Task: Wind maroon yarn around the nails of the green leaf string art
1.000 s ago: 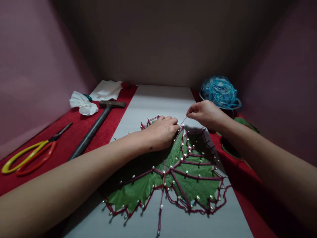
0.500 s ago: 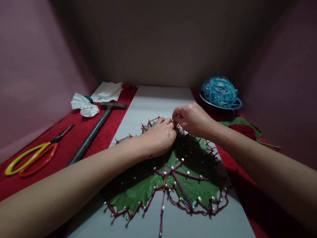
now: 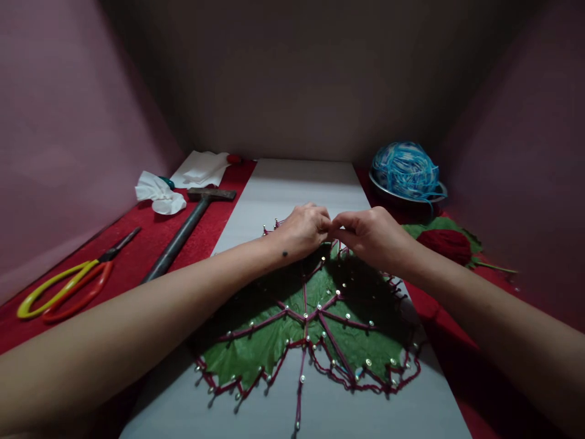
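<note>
Both hands meet at the leaf's (image 3: 274, 341) far tip on the white board (image 3: 292, 183). Left hand (image 3: 301, 231) and right hand (image 3: 372, 235) have fingers pressed together, fingertips touching; what they pinch is hidden, likely the maroon yarn (image 3: 336, 347) strung on the nails (image 3: 347, 316). Hammer (image 3: 183, 235) and scissors (image 3: 64, 289) lie left on the red surface (image 3: 137, 256); blue yarn ball (image 3: 404, 167) far right.

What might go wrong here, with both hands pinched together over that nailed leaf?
The left hand and right hand meet right above upright nails, so a fingertip may get pricked. Tugging the maroon yarn hard might tear the green leaf or slip it off a nail.
</note>
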`<state>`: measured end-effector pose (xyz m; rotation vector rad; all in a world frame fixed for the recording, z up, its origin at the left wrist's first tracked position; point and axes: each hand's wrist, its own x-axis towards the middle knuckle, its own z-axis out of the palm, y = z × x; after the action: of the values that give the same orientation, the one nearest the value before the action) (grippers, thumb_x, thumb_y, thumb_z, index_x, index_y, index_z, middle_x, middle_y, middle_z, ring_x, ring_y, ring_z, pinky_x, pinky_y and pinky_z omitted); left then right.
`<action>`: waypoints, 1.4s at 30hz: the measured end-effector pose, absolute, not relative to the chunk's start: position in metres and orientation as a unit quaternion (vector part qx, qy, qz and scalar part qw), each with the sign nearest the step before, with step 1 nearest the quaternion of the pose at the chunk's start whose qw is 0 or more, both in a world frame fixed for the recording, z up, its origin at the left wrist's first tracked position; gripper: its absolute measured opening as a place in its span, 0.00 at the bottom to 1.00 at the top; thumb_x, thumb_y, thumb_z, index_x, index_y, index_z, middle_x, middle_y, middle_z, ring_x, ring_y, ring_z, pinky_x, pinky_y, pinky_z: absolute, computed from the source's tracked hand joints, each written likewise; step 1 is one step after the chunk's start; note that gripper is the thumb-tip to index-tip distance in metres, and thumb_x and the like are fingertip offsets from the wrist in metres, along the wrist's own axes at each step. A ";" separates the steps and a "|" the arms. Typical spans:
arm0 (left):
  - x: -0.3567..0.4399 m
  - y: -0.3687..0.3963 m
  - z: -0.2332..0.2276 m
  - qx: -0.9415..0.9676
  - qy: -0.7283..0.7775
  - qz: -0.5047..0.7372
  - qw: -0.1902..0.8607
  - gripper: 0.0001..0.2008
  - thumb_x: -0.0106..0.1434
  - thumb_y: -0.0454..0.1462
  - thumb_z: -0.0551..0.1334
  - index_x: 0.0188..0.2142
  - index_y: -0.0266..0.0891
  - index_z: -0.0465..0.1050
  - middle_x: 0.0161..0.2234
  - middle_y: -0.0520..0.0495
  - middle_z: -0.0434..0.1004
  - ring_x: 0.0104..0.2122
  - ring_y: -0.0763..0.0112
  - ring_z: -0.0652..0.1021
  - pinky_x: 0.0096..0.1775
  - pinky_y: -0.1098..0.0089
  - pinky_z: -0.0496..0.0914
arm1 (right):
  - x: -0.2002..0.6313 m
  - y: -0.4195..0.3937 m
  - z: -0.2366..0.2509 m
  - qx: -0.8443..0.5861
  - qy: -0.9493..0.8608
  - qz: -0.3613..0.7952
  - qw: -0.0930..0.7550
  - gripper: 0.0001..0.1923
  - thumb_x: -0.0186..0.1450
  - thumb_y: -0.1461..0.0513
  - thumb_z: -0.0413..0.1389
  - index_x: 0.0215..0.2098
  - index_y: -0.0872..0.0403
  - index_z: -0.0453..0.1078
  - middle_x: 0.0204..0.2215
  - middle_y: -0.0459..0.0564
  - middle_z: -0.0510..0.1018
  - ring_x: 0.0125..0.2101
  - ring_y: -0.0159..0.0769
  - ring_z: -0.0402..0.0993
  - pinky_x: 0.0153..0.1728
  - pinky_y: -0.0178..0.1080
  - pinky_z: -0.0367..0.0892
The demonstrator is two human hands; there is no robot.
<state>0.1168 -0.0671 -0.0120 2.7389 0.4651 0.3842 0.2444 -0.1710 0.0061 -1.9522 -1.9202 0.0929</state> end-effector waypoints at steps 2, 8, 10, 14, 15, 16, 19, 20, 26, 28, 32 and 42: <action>0.115 -0.067 -0.013 0.956 0.160 0.151 0.193 0.09 0.61 0.33 0.59 0.29 0.37 0.78 0.32 0.46 0.77 0.36 0.69 0.73 0.41 0.69 0.66 | 0.251 -0.170 0.007 -0.699 -0.681 0.054 0.211 0.11 0.63 0.61 0.53 0.34 0.55 0.78 0.19 0.46 0.72 0.21 0.28 0.61 0.25 0.33 0.53; 0.112 -0.068 -0.009 0.887 0.289 0.138 0.334 0.07 0.57 0.37 0.62 0.29 0.36 0.78 0.25 0.48 0.78 0.27 0.71 0.74 0.31 0.71 0.66 | 0.267 -0.155 -0.001 -0.727 -0.658 0.012 0.198 0.09 0.59 0.64 0.56 0.31 0.55 0.79 0.33 0.53 0.78 0.37 0.38 0.70 0.34 0.35 0.60; 0.112 -0.068 -0.008 0.890 0.280 0.145 0.329 0.07 0.57 0.37 0.62 0.29 0.36 0.78 0.26 0.48 0.78 0.28 0.71 0.74 0.32 0.71 0.66 | 0.266 -0.149 -0.003 -0.738 -0.640 0.082 0.198 0.08 0.57 0.65 0.57 0.32 0.56 0.79 0.30 0.52 0.78 0.33 0.36 0.71 0.32 0.34 0.61; 0.110 -0.068 -0.008 0.912 0.235 0.167 0.290 0.07 0.58 0.33 0.60 0.27 0.36 0.78 0.31 0.48 0.79 0.31 0.72 0.75 0.36 0.71 0.67 | 0.263 -0.140 -0.003 -0.733 -0.624 0.171 0.207 0.08 0.57 0.65 0.56 0.32 0.57 0.78 0.24 0.49 0.78 0.26 0.31 0.71 0.26 0.32 0.60; 0.109 -0.068 -0.007 0.913 0.232 0.168 0.291 0.07 0.58 0.33 0.60 0.27 0.36 0.78 0.31 0.48 0.79 0.31 0.72 0.75 0.36 0.71 0.67 | 0.262 -0.140 -0.003 -0.730 -0.629 0.173 0.204 0.08 0.56 0.65 0.56 0.31 0.57 0.77 0.24 0.48 0.78 0.26 0.31 0.71 0.25 0.31 0.60; 0.108 -0.068 -0.007 0.913 0.230 0.168 0.293 0.07 0.58 0.33 0.60 0.28 0.36 0.78 0.32 0.48 0.79 0.31 0.72 0.75 0.37 0.71 0.67 | 0.261 -0.140 -0.002 -0.727 -0.632 0.177 0.202 0.08 0.56 0.65 0.56 0.31 0.57 0.77 0.24 0.49 0.78 0.26 0.31 0.71 0.25 0.31 0.60; 0.108 -0.067 -0.007 0.913 0.230 0.168 0.291 0.07 0.57 0.32 0.61 0.27 0.35 0.78 0.32 0.48 0.78 0.31 0.72 0.75 0.37 0.71 0.67 | 0.257 -0.141 0.001 -0.719 -0.656 0.145 0.178 0.09 0.56 0.66 0.56 0.33 0.57 0.77 0.26 0.50 0.79 0.26 0.31 0.71 0.26 0.32 0.59; 0.108 -0.067 -0.006 0.913 0.234 0.168 0.290 0.06 0.57 0.32 0.61 0.27 0.35 0.78 0.31 0.48 0.78 0.31 0.72 0.75 0.37 0.71 0.67 | 0.256 -0.142 0.001 -0.717 -0.669 0.117 0.156 0.09 0.56 0.66 0.55 0.33 0.57 0.77 0.27 0.50 0.79 0.27 0.31 0.70 0.27 0.32 0.59; 0.106 -0.064 -0.006 0.895 0.251 0.158 0.334 0.06 0.56 0.32 0.61 0.27 0.35 0.77 0.27 0.50 0.77 0.29 0.72 0.74 0.35 0.72 0.66 | 0.250 -0.134 0.005 -0.694 -0.718 0.039 0.048 0.10 0.57 0.65 0.54 0.32 0.57 0.78 0.25 0.53 0.78 0.25 0.33 0.67 0.27 0.35 0.54; 0.106 -0.062 -0.007 0.886 0.254 0.157 0.355 0.05 0.55 0.32 0.61 0.27 0.35 0.77 0.29 0.50 0.78 0.30 0.72 0.74 0.36 0.72 0.67 | 0.251 -0.130 0.005 -0.685 -0.726 0.049 0.033 0.10 0.56 0.66 0.54 0.31 0.57 0.78 0.22 0.51 0.77 0.22 0.31 0.65 0.25 0.35 0.53; 0.104 -0.059 -0.008 0.874 0.262 0.156 0.378 0.06 0.54 0.32 0.61 0.23 0.34 0.75 0.29 0.49 0.77 0.29 0.73 0.74 0.33 0.72 0.66 | 0.256 -0.126 0.003 -0.674 -0.735 0.074 0.028 0.11 0.54 0.67 0.53 0.29 0.56 0.78 0.21 0.47 0.76 0.21 0.29 0.64 0.23 0.33 0.54; 0.099 -0.062 -0.009 0.920 0.228 0.145 0.285 0.07 0.56 0.31 0.62 0.22 0.35 0.74 0.35 0.46 0.78 0.35 0.71 0.75 0.40 0.70 0.66 | 0.257 -0.138 -0.006 -0.687 -0.719 0.045 0.101 0.13 0.56 0.69 0.53 0.34 0.56 0.78 0.29 0.50 0.79 0.29 0.33 0.71 0.33 0.33 0.61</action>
<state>0.0990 -0.0615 -0.0085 2.4590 0.6108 0.3869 0.2570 -0.1381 -0.0064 -2.0288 -2.1232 0.1322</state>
